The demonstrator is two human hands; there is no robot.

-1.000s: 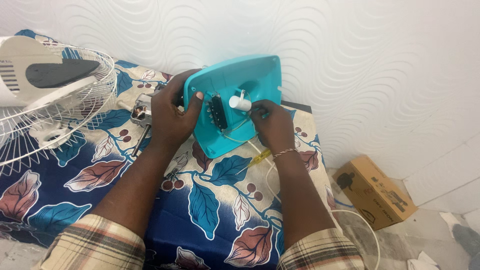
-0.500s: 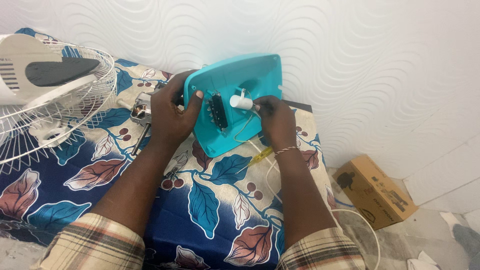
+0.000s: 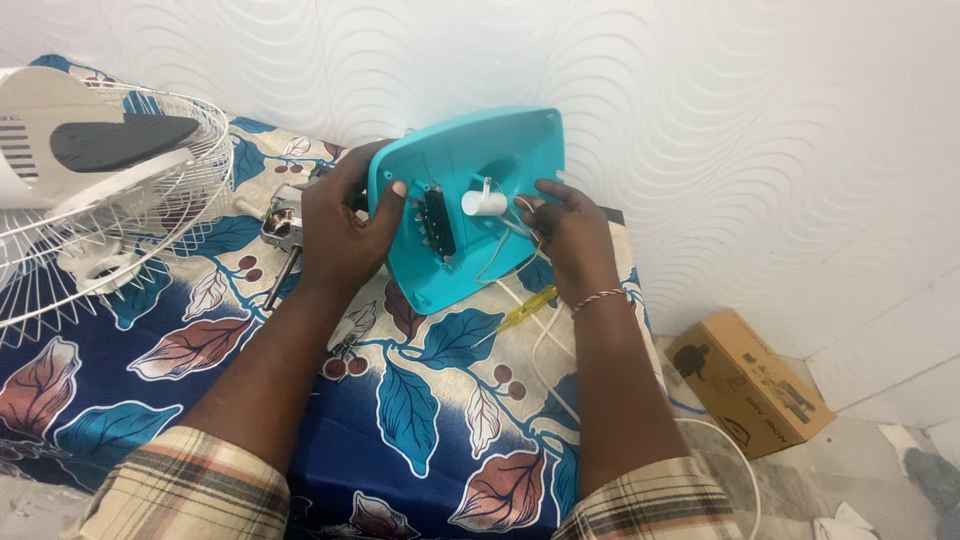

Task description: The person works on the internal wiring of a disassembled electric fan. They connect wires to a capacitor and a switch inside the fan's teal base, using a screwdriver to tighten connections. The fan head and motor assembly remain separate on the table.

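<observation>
Leaf-patterned bench cloth [image 3: 420, 400]: teal fan base [image 3: 470, 200] tilted up, left hand [image 3: 340, 230] gripping its left edge, right hand [image 3: 570, 235] pinching thin wires [image 3: 505, 250] at its underside, yellow screwdriver [image 3: 520, 312] just below it.

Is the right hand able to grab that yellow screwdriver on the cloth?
Probably yes. The yellow screwdriver lies on the leaf-print cloth just beside the right hand, with only a white cord near it. The hand would first have to leave the teal housing.

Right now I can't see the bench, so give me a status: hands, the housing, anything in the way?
Left hand grips teal housing edge. Right hand at the wires inside. Screwdriver on cloth beside it.
</observation>
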